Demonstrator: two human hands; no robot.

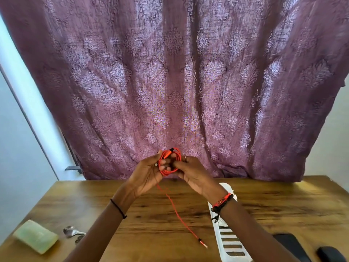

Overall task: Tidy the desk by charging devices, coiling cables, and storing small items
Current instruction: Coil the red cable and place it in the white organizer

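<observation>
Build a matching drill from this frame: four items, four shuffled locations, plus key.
Items
1. orange cable coil
2. loose plug end of the same cable
3. pale green block
4. white slotted tray

Places
A. near left corner of the desk
B. held up off the desk by the left hand and right hand
C. partly under the right forearm
D. lying on the wood between the two forearms

Pairs: 1-B, 2-D, 3-A, 4-C
</observation>
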